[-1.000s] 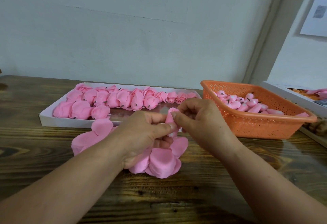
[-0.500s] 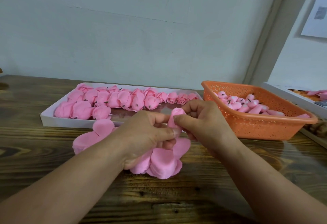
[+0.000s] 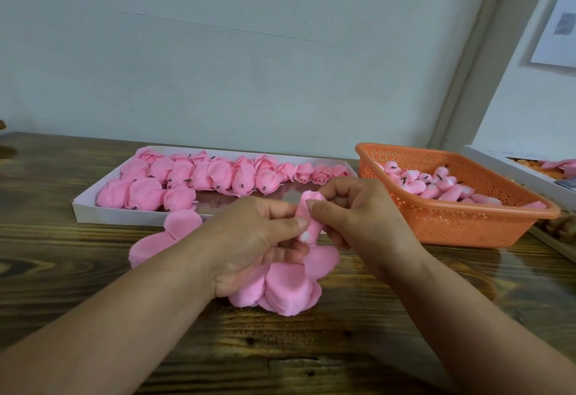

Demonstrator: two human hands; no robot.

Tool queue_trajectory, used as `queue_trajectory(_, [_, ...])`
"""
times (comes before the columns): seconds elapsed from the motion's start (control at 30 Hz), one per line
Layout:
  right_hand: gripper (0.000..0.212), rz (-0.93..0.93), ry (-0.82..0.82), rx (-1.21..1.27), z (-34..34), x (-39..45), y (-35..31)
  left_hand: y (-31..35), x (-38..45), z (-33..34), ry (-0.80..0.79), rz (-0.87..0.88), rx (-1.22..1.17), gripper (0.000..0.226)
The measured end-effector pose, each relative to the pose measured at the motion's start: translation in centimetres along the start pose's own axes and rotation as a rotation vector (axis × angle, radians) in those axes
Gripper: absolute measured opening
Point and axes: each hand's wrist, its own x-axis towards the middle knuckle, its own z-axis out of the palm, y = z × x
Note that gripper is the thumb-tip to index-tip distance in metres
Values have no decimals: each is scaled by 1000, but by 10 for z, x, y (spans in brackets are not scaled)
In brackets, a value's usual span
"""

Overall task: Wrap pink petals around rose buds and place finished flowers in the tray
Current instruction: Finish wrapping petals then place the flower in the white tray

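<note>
At the far left of the wooden table (image 3: 62, 270), the white tray (image 3: 93, 212) lies along the wall, its back row filled with finished pink roses (image 3: 218, 176), some showing short dark stems. Just in front of the tray's near edge, loose pink petals (image 3: 174, 232) lie flat on the wood, partly under my forearm. My left hand (image 3: 249, 238) is curled around a stack of petals (image 3: 286, 288) that fans out below my palm, and its thumb presses the rose bud (image 3: 308, 220) from the left. The bud stands nearly upright between my hands, above the table and just in front of the tray, a pale patch showing at its lower end. My right hand (image 3: 358, 217) pinches the bud from the right with thumb and forefinger, the other fingers bent. Further right sits the orange perforated basket (image 3: 452, 229), holding unwrapped buds (image 3: 430, 185). Beyond it, at the frame's edge, is another white tray (image 3: 498, 164).
</note>
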Motion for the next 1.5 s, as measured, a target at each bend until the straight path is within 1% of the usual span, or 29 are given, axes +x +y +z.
queue_trajectory(0.13, [14, 31, -23, 10, 0, 0, 1, -2, 1, 0, 32, 16, 52, 17])
queue_trajectory(0.23, [14, 8, -48, -64, -2, 0, -1, -2, 1, 0, 67, 41, 105, 15])
queue_trajectory(0.3, [17, -12, -61, -117, -2, -1, -5, -2, 1, 1, 97, 60, 147, 11])
queue_trajectory(0.43, [16, -21, -30, -194, 0, -1, -6, -5, 1, 3, 170, 137, 323, 14])
queue_trajectory(0.5, [14, -23, -22, -197, -1, 0, -5, -5, 2, 3, 156, 160, 380, 11])
queue_trajectory(0.63, [16, -3, -30, -168, -3, 0, -5, -1, -1, 2, 81, 91, 348, 11])
queue_trajectory(0.7, [17, 13, -14, -113, -4, 1, -5, 4, -3, 1, 43, 71, 318, 20])
queue_trajectory(0.77, [17, 23, -5, -53, -6, 1, -5, 7, -3, -2, 65, 69, 344, 28])
queue_trajectory(0.83, [17, 14, -16, -22, -7, 0, -6, 9, -4, -3, 82, 80, 391, 28])
queue_trajectory(0.87, [16, 0, -22, -19, -8, 0, -7, 9, -4, -3, 62, 86, 385, 28])
queue_trajectory(1.0, [14, -80, -41, -62, -8, -2, -9, 10, -5, -2, -26, 80, 227, 32])
queue_trajectory(1.07, [13, -111, -53, -62, -8, -2, -11, 10, -4, -3, -39, 70, 158, 25])
queue_trajectory(1.13, [13, -136, -59, 0, -9, -3, -13, 12, -6, -3, -69, 68, 55, 16])
queue_trajectory(1.2, [12, -163, -62, 68, -11, -4, -16, 15, -9, -3, -125, 56, -48, 16])
queue_trajectory(1.27, [10, -198, -55, 50, -11, -5, -18, 16, -10, -2, -151, 36, -104, 17])
queue_trajectory(1.37, [14, -235, -30, -29, -9, -6, -15, 14, -8, -1, -111, -6, -136, 21])
queue_trajectory(1.5, [13, -259, 21, -4, -5, -6, -12, 15, -7, 2, -57, -36, -241, 19])
